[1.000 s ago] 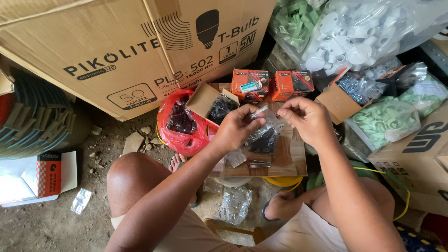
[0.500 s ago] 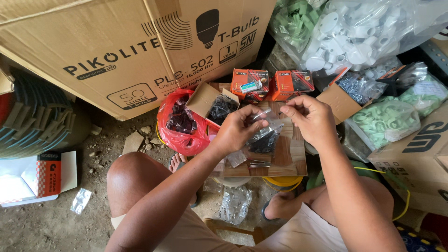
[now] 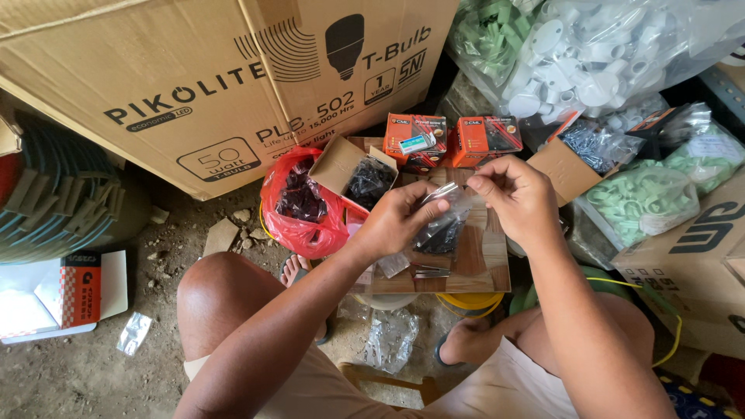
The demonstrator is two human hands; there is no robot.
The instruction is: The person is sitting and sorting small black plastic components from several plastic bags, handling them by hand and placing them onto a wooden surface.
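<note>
1. Both hands pinch the top edge of a small clear plastic bag [image 3: 444,225] of dark screws: left hand [image 3: 396,225] clamped on its left corner, right hand [image 3: 516,198] on its right corner.
2. Bag hangs over the wooden board [image 3: 485,260], in front of two orange boxes [image 3: 450,140].
3. Judged handling: thin film is soft and slippery, contents dense and pointed. Grip the top seam, not the belly.
4. Long axis runs roughly vertical, mouth up, load sagging down.

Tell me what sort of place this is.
Probably a hardware or electrical shop's stockroom: a big cardboard carton, sacks of white plastic fittings, and both hands holding a small clear bag of dark screws.
</note>
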